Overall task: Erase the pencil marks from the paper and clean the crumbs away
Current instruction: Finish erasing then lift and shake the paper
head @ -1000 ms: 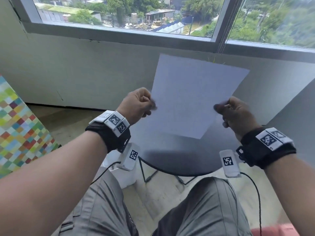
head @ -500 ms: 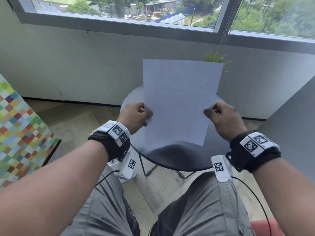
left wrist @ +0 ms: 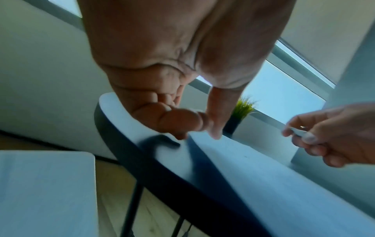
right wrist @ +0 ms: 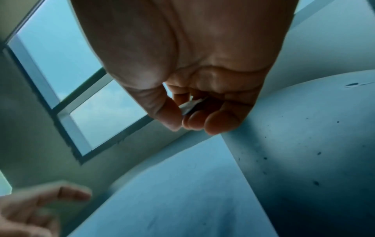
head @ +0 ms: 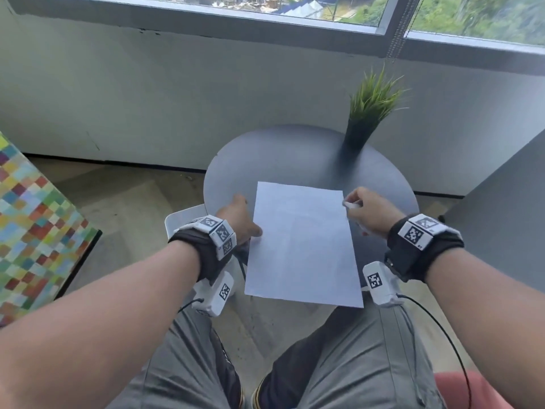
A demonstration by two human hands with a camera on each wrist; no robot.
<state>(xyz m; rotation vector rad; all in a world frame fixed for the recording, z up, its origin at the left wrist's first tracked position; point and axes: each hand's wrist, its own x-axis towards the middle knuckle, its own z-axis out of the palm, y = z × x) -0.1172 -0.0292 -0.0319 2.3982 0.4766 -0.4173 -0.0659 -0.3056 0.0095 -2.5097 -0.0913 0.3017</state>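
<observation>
Sheet of paper (head: pixel 300 246) lying on the round dark table (head: pixel 283 154), near end overhanging its edge, left hand (head: pixel 240 221) at the paper's left edge, fingers loose, right hand (head: pixel 368 211) pinching a small white eraser (head: pixel 351 205) at the right edge, potted plant (head: pixel 368 110) behind

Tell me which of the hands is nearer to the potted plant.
Right. The right hand is at the paper's right edge, on the potted plant's side of the table; the left hand is at the paper's left edge, farther away.
</observation>
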